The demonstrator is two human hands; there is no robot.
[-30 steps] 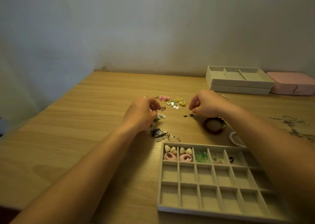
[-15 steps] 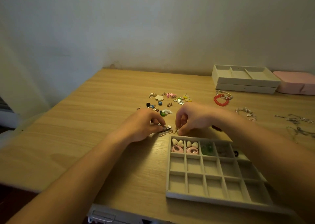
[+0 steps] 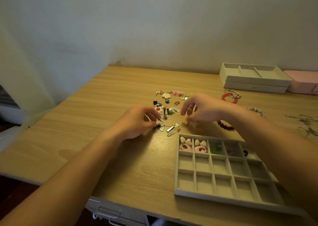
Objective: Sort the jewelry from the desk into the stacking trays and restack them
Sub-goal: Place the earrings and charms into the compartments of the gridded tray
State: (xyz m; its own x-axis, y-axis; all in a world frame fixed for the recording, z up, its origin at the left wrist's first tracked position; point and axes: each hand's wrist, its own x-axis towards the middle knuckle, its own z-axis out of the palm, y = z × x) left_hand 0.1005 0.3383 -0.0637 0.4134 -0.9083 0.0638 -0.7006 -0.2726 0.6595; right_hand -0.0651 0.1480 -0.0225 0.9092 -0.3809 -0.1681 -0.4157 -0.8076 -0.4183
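**Pinching earrings on the worktop [image 3: 111, 105]**

Left hand [image 3: 137, 120] curled, pinching a charm [image 3: 160, 126]; right hand [image 3: 203, 110] pinching a hook [image 3: 187, 123] just beside. Tray [image 3: 211, 192] close to the front edge, right forearm over its right side. Far row holding cream hearts and pink ovals [image 3: 185, 147], green pieces [image 3: 216, 147], clear bits. Loose pile [image 3: 170, 103] beyond the hands. Stacked trays [image 3: 254, 85] far right, beside a pink box [image 3: 304, 84].

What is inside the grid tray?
Far row of the grid tray: cream hearts with pink ovals, green pieces, pale pieces, one dark item. Nearer rows: empty. Right forearm covers its right side.
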